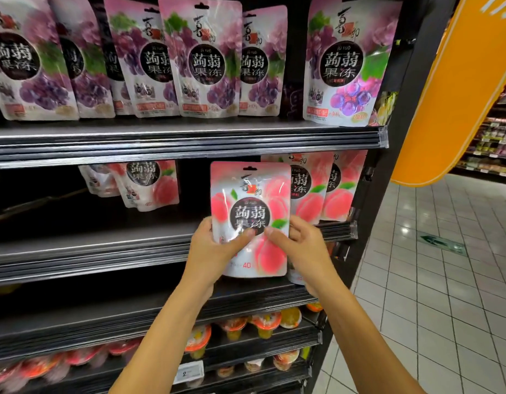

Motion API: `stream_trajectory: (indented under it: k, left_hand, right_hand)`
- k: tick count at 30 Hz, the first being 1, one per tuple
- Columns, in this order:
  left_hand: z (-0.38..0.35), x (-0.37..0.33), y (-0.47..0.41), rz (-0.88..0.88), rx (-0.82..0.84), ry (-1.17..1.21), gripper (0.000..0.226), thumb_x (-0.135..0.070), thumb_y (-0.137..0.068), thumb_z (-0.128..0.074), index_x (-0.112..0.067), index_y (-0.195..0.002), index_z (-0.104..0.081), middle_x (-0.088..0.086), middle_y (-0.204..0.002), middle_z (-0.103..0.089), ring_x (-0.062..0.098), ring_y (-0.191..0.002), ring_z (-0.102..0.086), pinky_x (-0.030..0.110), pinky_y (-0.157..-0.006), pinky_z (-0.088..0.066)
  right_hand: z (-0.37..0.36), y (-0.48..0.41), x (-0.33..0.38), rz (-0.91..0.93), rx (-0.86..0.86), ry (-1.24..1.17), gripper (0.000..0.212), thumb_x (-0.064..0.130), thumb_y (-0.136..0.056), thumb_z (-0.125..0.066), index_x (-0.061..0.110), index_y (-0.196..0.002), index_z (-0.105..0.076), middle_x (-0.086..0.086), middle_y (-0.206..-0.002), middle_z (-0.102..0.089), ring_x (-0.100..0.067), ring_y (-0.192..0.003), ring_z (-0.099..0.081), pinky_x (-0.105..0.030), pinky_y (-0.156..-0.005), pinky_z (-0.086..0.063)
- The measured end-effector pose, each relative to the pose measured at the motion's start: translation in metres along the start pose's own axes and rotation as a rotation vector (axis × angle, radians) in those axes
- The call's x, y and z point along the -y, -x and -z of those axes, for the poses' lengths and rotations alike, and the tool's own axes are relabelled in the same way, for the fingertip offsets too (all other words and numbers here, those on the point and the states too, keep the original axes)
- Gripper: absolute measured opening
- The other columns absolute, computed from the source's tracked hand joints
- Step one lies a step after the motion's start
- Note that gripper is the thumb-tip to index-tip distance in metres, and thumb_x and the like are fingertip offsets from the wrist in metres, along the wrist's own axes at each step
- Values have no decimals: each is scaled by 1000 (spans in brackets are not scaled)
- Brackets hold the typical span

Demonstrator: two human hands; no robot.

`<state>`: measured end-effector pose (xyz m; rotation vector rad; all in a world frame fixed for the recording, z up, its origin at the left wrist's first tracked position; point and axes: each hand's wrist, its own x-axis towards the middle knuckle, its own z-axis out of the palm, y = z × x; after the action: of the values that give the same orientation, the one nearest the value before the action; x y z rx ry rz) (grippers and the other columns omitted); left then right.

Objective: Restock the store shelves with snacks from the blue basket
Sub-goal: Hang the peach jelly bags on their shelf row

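Head view: holding one peach jelly pouch [250, 206] upright with both grips. Clamped on its lower left edge with left grip [214, 245], thumb across the front, fingers behind. Clamped on its lower right edge with right grip [305, 245], thumb on the front, thumb tips close together near the pouch's middle. Both bare forearms [172, 322] reaching up from bottom of frame. Held in front of the middle shelf [89, 251], near its right end, pouch top just under the upper shelf [189, 137] rail, pouch bottom overlapping the middle shelf lip. Behind the lower right corner, under right grip, corner of a second pouch [296, 277]; cannot tell whether pinched too. Just behind and right, standing peach pouches [308, 191] on the middle shelf, two, overlapping, upright. Further left on same shelf, leaning peach pouches [152, 183] in a small cluster, dark gap between them and the held pouch. Above, on upper shelf, full row of grape jelly pouches [206, 58], upright, overlapping. Below, on lower shelves, rows of jelly cups [263, 322] with orange and red lids, blurred toward the left. White price tag [188, 371] on a lower rail. Right of the shelving, white tiled floor [445, 294] with a green arrow sticker [442, 243], orange sign [459, 81] overhead, more stocked shelving far right, too blurred to read
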<state>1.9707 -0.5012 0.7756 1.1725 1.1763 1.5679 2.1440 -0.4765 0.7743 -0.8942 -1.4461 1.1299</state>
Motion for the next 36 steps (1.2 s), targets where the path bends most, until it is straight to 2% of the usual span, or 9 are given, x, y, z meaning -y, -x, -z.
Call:
stream_trajectory:
  k: [3,7,10,15,19,22,28,32,36]
  left_hand:
    - [-5,-10,-9,-64,-105,-63,61,-35,-74,-80,-13,-123,-51,5,-118,-65,12,-96,-68,18,-69,-54]
    - [-3,-7,3,-340,-254,-325,50,-28,-89,-69,-24,-132,-44,-8,-134,-43,5,-123,-45,20,-101,-41]
    - [-10,2,11,-510,-174,-562,46,-22,-91,-64,-34,-132,-47,-12,-139,-39,8,-133,-36,22,-108,-34]
    - [-20,23,10,-431,-12,-870,53,-34,-99,-51,-38,-149,-34,-14,-163,-14,5,-149,-14,34,-123,-12]
    - [-21,31,11,-428,-8,-907,53,-33,-99,-50,-37,-149,-33,-16,-162,-11,0,-146,-1,33,-123,1]
    - [-23,32,9,-436,16,-920,52,-29,-98,-51,-34,-148,-37,-13,-161,-21,4,-149,-15,30,-123,2]
    - [-30,34,11,-393,21,-890,52,-28,-97,-53,-35,-146,-39,-14,-160,-23,11,-150,-18,23,-121,-2]
    - [-35,38,11,-384,33,-922,51,-29,-97,-52,-34,-146,-41,-15,-161,-20,15,-151,-15,19,-117,2]
    - [-35,40,11,-385,25,-917,50,-28,-96,-54,-34,-144,-44,-16,-161,-19,15,-151,-13,22,-118,0]
  right_hand:
    - [-2,-10,5,65,-124,-69,18,9,-87,-72,22,-99,-73,1,-96,-77,-16,-94,-73,-31,-83,-59]
    - [-8,-29,10,149,-190,-44,16,8,-86,-72,19,-97,-73,6,-94,-77,-7,-92,-72,-17,-75,-55]
    - [-18,-46,13,203,-234,-9,12,7,-86,-71,13,-97,-72,1,-92,-77,-10,-90,-71,-22,-78,-55]
    - [-26,-53,3,215,-202,85,7,8,-90,-69,7,-96,-68,-8,-93,-74,-19,-92,-70,-39,-86,-57]
    - [-18,-45,-7,208,-206,200,19,18,-91,-69,17,-110,-68,11,-99,-73,1,-97,-67,-16,-87,-54]
    - [-9,-38,-13,168,-322,444,28,16,-89,-71,12,-117,-68,7,-99,-71,0,-84,-65,-10,-78,-53]
    - [-4,-28,-13,93,-433,664,22,21,-92,-67,21,-114,-72,6,-101,-75,-10,-84,-68,-35,-79,-57]
    - [-2,-28,-11,13,-477,670,21,24,-92,-67,28,-112,-70,12,-98,-75,-9,-83,-68,-37,-80,-57]
    - [0,-26,-17,50,-481,566,20,18,-90,-69,21,-109,-72,7,-92,-75,-10,-84,-69,-39,-80,-58]
